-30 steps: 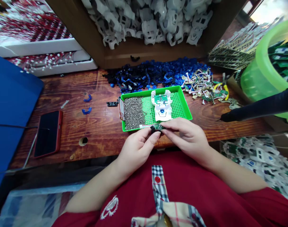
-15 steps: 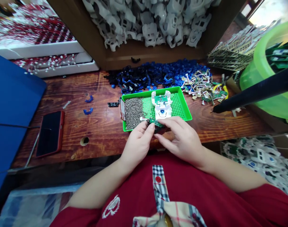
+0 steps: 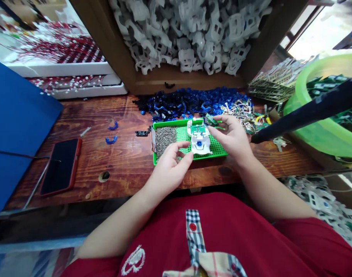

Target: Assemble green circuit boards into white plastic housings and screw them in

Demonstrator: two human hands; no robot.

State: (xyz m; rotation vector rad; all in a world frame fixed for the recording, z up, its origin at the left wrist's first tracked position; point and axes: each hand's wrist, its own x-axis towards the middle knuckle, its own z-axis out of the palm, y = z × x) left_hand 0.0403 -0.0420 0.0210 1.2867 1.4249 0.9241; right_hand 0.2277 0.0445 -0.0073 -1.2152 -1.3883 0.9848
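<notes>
Between the thumb and fingers of my right hand (image 3: 232, 136) is a small green circuit board (image 3: 211, 120) with a dark part on it, held over the far right side of the tray. My left hand (image 3: 173, 161) has its thumb and index finger apart at the near left of a white plastic housing (image 3: 201, 146); whether they touch it I cannot tell. Inside the housing's far half lies another green circuit board (image 3: 198, 130), and its near half carries a round blue piece. The housing rests in a green perforated tray (image 3: 183, 134), beside a heap of small metal screws (image 3: 166, 137).
Behind the tray spread blue and black plastic parts (image 3: 190, 102) and wired boards (image 3: 239, 111). A black pole (image 3: 303, 111) slants in from the right before a green tub (image 3: 294, 127). A phone (image 3: 61, 165) lies left, near two blue clips (image 3: 111, 140). A box of white shells (image 3: 193, 50) stands behind.
My right hand has carried the circuit board forward and right, from near my body to the tray's far side. My left hand has let go of it and opened near the white housing.
</notes>
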